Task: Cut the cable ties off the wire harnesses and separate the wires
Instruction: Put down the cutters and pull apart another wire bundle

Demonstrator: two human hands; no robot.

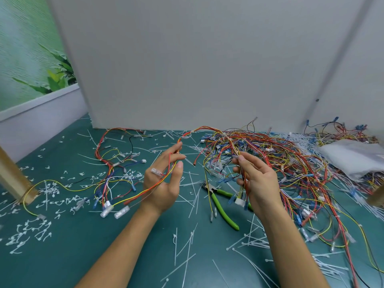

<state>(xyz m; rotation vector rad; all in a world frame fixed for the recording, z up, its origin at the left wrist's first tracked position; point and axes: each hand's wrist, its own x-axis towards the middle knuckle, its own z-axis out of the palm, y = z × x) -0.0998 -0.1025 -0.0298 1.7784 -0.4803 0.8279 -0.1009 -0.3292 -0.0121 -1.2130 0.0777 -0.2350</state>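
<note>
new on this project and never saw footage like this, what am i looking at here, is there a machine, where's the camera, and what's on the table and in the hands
There is no machine here: these are a person's two bare hands. The single picture comes from a wide-angle camera worn on the person's head, looking forward and down, so both arms enter from the bottom edge. The left hand holds red and yellow strands of a wire harness that arches over to the right hand, which pinches it too. On the green mat lie green-handled cutters between the hands, many white cable ties, a big tangle of wires to the right, and looser wires to the left.
</note>
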